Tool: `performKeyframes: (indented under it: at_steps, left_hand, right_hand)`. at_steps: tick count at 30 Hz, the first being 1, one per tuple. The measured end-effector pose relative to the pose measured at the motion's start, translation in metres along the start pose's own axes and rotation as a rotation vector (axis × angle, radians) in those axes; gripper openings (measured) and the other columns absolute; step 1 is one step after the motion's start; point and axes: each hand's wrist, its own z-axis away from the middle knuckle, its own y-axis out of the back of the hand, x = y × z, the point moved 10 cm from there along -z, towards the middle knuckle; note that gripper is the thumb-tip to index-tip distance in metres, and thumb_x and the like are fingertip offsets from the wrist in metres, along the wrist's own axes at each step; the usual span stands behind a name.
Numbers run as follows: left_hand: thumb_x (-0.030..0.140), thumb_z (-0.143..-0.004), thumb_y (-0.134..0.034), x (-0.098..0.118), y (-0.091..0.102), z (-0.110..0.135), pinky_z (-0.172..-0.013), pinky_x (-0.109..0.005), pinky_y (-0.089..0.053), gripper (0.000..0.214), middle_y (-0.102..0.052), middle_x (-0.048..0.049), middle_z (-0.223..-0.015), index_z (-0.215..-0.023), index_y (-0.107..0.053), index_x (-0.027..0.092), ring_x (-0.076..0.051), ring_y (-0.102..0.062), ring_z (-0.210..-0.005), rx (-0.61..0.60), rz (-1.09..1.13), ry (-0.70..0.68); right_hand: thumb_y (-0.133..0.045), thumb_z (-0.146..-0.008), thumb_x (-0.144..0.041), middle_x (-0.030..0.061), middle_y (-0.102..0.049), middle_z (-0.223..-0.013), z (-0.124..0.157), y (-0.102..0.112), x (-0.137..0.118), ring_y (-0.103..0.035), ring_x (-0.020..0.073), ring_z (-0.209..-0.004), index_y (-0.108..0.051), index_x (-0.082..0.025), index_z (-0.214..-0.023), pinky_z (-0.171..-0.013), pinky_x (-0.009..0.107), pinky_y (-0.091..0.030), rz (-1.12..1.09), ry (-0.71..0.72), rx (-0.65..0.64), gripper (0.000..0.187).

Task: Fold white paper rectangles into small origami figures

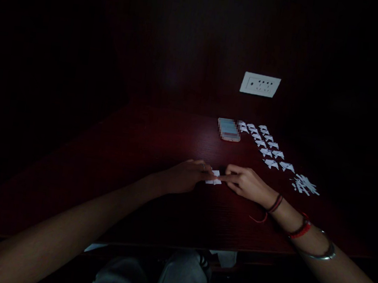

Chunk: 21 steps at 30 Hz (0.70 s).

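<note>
A small white folded paper [216,174] lies on the dark red table between my two hands. My left hand [184,176] comes in from the left with its fingers closed and the fingertips pressed on the paper's left side. From the right, my right hand [249,184] reaches in with the index fingertip on the paper's right part and the other fingers curled. Both hands pin the paper flat against the tabletop. The fingertips partly cover it, so its exact folds are hard to make out.
A phone [229,130] lies farther back on the table [161,142]. To its right are rows of small folded white paper shapes [265,152]. A pile of paper strips [304,185] sits nearer, at the right. A white socket panel [260,85] is on the back wall.
</note>
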Motion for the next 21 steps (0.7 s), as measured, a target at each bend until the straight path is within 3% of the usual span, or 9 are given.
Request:
performKeyframes:
  at_steps: [8,13,17,21]
  left_hand:
    - [-0.003,-0.068,-0.037,-0.006,0.000,0.004,-0.084,-0.030,-0.031,0.054,-0.045,-0.0027,-0.114,-0.115,-0.040,0.024,-0.015,-0.039,-0.103,0.004,0.045,0.004]
    - [-0.003,-0.070,-0.034,-0.009,0.007,0.004,-0.084,-0.030,-0.032,0.048,-0.047,-0.0022,-0.112,-0.112,-0.038,0.020,-0.013,-0.042,-0.100,0.041,0.145,0.073]
    - [-0.004,-0.069,-0.032,-0.008,0.012,0.002,-0.085,-0.028,-0.033,0.043,-0.050,-0.0023,-0.106,-0.106,-0.040,0.018,-0.011,-0.044,-0.098,0.075,0.227,0.073]
    - [0.000,-0.073,-0.035,-0.007,0.015,0.000,-0.083,-0.027,-0.034,0.035,-0.052,-0.0025,-0.100,-0.102,-0.041,0.017,-0.011,-0.046,-0.094,0.084,0.236,0.062]
  right_hand:
    - [-0.041,-0.076,-0.015,0.0018,-0.052,-0.076,-0.001,0.000,-0.002,-0.048,0.0093,-0.065,-0.061,-0.020,-0.088,-0.059,0.021,-0.035,0.095,0.018,-0.024,0.023]
    - [-0.042,-0.075,-0.017,0.0025,-0.053,-0.075,0.004,0.007,0.006,-0.049,0.0108,-0.065,-0.062,-0.017,-0.082,-0.064,0.024,-0.037,0.124,-0.041,0.009,0.021]
    - [-0.038,-0.077,-0.017,0.0035,-0.052,-0.078,0.003,0.016,0.010,-0.050,0.0113,-0.069,-0.059,-0.017,-0.090,-0.066,0.024,-0.039,0.037,-0.082,0.094,0.025]
    - [-0.042,-0.078,-0.024,0.0041,-0.052,-0.084,-0.001,0.011,0.001,-0.051,0.0112,-0.071,-0.056,-0.018,-0.099,-0.067,0.024,-0.041,-0.065,-0.019,0.062,0.026]
